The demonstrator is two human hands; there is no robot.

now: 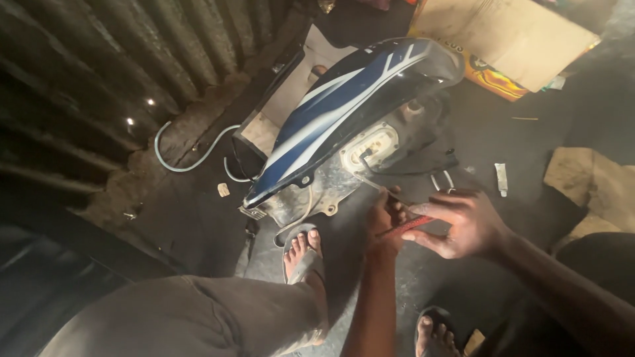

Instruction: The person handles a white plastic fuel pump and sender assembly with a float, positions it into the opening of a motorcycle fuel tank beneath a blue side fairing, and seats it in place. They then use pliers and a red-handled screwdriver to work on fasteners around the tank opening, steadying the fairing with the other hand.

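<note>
Hands at work | our left hand [385, 225] closes around the red-handled screwdriver [403, 228]; our right hand [466, 225] pinches its handle | tip toward the blue-and-white motorcycle fairing [337, 106] on the floor

Fuel tank [344, 106]: we see shiny, smooth painted metal, blue with white stripes.
Tank underside [317, 192]: we see dull, grey, scratched metal, and a pale plate [368, 147] that looks like matt plastic.
Tool [405, 227]: we see a smooth red plastic grip in our right hand [463, 225], with a thin bare metal shaft by our left hand [383, 225].
Wall [99, 73]: we see wavy sheet metal, dark and rough.
Floor [516, 139]: we see a dark, matt, dusty ground.
Cardboard [509, 33]: we see brown, flat, matt paper board.
Hose [192, 155]: we see smooth, pale plastic.
Sandal [305, 261]: we see matt grey rubber.
Trousers [198, 317]: we see soft, dull cloth.
</note>
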